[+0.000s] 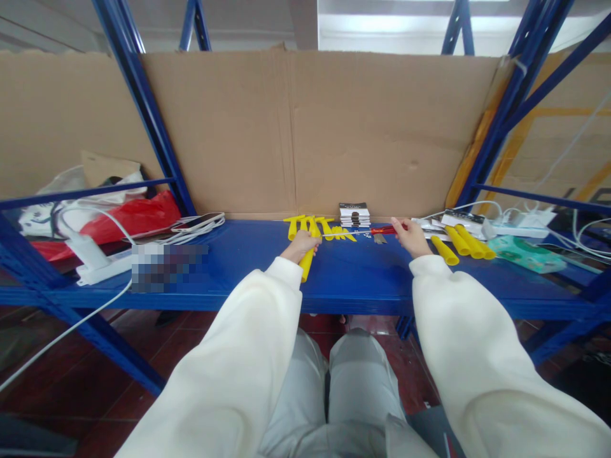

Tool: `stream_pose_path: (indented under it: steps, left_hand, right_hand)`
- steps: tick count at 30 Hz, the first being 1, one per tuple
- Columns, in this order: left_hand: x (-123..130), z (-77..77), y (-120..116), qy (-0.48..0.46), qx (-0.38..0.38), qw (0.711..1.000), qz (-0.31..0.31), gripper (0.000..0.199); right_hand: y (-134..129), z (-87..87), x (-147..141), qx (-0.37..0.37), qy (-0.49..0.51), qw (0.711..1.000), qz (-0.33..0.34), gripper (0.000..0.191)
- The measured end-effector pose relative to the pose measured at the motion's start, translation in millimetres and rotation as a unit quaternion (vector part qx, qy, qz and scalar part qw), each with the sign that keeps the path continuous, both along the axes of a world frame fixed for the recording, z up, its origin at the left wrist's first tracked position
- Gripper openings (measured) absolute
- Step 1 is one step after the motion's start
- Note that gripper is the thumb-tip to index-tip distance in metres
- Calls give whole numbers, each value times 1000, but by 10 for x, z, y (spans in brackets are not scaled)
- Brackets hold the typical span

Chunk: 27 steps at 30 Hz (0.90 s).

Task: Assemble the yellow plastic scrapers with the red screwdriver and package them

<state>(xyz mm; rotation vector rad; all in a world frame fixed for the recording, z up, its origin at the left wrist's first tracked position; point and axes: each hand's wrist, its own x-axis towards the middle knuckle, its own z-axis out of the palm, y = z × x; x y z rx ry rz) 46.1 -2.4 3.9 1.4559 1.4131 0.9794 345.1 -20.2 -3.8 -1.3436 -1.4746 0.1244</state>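
Note:
My left hand [305, 245] is closed around a yellow T-shaped plastic handle [307, 267], whose hollow-looking lower end sticks out below my fingers. In my right hand [411, 236] is a red-handled screwdriver [383, 230], gripped at the handle's end. Its thin shaft points left and reaches the yellow piece at my left fingers; whether the tip touches is too small to tell. Just behind the left hand lie more yellow T-shaped handles [293, 228]. Small yellow pieces [341, 233] lie in a row under the shaft, beside small metal parts [380, 238].
A stack of small black-and-white boxes [354, 215] stands against the cardboard wall [382, 127]. Yellow tubes [445, 250] and a green packet [525, 253] lie at right. White cables [205, 222], a power strip [107, 264] and a red bag [133, 216] are at left. Blue posts [147, 108] flank the shelf.

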Motion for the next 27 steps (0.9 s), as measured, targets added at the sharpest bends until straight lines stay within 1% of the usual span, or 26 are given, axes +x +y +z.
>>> stream_pose_path:
  steps: [2,4,5,7,9,11,14,17,19,22,25,27]
  left_hand:
    - [7,-5,-3,-2,3,1000,-8,16]
    - [13,-10,-6,-5,7,1000,-10,14]
    - [14,-11,-8,-6,8,1000,-9,13]
    - [12,-9,-12,-1,7,1000,-2,10]
    - [5,-3,-17,7,6,1000,4,9]
    - [1,6,-24,11,4,1000,5,9]
    - [5,14,-35,11,4,1000,5,10]
    - [18,9,-40,5,4,1000,7,10]
    - [24,2,-36,0,4,1000,6,11]
    - [22,-7,-22,-5,5,1000,5,12]
    - [14,-14,-6,-4,5,1000,5,11]
    - [12,-20,-2,-1,7,1000,10,10]
  right_hand:
    - [16,-2,33,20,-29,998,-44,58]
    - [37,-15,63,27,-36,997,-60,56]
    - [49,-26,74,25,-33,998,-52,54]
    - [74,-51,84,11,-16,1000,-15,47]
    - [90,-70,77,-13,16,999,27,40]
    - [85,-69,55,-36,61,996,56,36]
    - [39,-32,2,-45,134,986,84,38]
    - [-19,8,-50,-26,184,978,91,43]
    - [-43,19,-70,-18,201,976,86,48]
    - [-54,23,-73,-28,213,972,91,53]
    - [-60,42,-58,-53,220,967,118,53]
    - [-71,67,-50,-74,230,959,151,49]
